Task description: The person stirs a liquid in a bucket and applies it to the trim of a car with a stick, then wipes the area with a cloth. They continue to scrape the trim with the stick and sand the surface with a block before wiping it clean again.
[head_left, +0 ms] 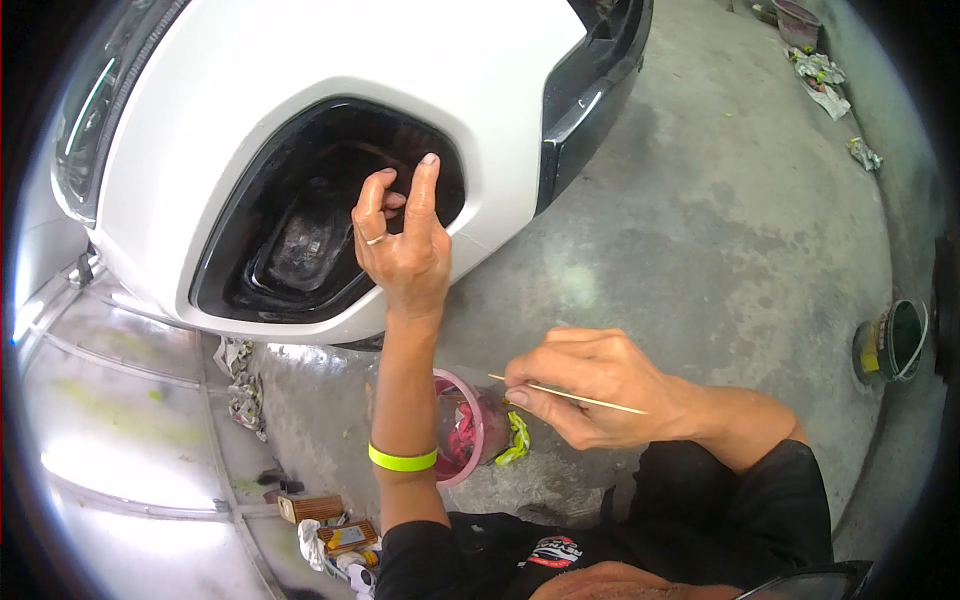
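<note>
My right hand (600,385) pinches a thin, pale wooden stick (590,400) between thumb and fingers, its tip pointing left. In front of the white car bumper (480,100) my left hand (405,240) is raised, overlapping a glossy black recessed panel (305,235). Its index finger stretches out, while the others are bent and apart, with nothing showing between them. A ring sits on one finger, and a yellow-green band (402,458) circles the left forearm.
Below my hands stands a pink bucket (482,430) with red cloth in it and a yellow-green cloth (514,440) beside it. A dark pail (888,342) is at the right wall. Boxes (310,508) lie at lower left, crumpled paper (820,68) at upper right.
</note>
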Demonstrator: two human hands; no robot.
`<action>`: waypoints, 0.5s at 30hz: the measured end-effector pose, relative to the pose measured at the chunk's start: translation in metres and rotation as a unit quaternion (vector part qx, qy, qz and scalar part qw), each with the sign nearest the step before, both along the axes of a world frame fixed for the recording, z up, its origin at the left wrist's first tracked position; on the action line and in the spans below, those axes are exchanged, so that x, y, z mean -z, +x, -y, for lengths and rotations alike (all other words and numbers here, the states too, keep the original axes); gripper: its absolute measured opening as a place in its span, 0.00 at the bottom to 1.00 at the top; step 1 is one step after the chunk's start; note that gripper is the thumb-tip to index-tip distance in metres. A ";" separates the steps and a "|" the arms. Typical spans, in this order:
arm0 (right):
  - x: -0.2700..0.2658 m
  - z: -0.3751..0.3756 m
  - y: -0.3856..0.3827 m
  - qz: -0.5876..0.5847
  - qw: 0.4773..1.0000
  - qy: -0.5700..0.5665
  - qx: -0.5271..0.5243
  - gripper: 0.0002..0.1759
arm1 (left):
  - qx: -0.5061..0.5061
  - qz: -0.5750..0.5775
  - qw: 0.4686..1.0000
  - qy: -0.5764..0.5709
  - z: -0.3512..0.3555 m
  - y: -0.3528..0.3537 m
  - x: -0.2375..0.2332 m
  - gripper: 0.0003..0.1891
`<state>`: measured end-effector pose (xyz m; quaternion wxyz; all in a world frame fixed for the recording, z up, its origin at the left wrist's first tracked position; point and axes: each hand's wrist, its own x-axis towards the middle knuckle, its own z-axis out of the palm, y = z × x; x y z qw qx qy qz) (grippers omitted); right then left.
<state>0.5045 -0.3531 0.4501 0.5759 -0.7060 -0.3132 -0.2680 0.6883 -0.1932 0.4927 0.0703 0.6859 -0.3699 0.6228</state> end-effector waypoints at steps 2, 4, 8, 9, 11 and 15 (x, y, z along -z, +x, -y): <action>0.002 -0.001 0.001 0.002 1.000 0.005 0.001 0.08 | 0.011 -0.011 1.000 -0.005 0.000 -0.002 0.000 0.26; 0.002 -0.001 0.000 0.003 1.000 0.011 0.011 0.08 | 0.028 -0.016 0.999 -0.009 0.001 -0.001 -0.001 0.25; 0.004 0.000 -0.002 0.017 0.999 0.031 0.004 0.09 | 0.042 -0.019 0.999 -0.009 0.001 -0.003 0.002 0.18; 0.004 0.000 -0.003 0.031 0.999 0.038 -0.001 0.10 | 0.054 -0.030 0.998 -0.014 0.000 -0.001 0.002 0.19; 0.005 0.000 -0.003 0.031 0.999 0.040 0.004 0.10 | 0.032 -0.035 0.999 -0.017 0.001 -0.003 0.005 0.18; 0.006 -0.001 -0.003 0.037 0.999 0.032 0.006 0.08 | -0.023 -0.028 0.999 -0.001 0.004 -0.009 0.004 0.19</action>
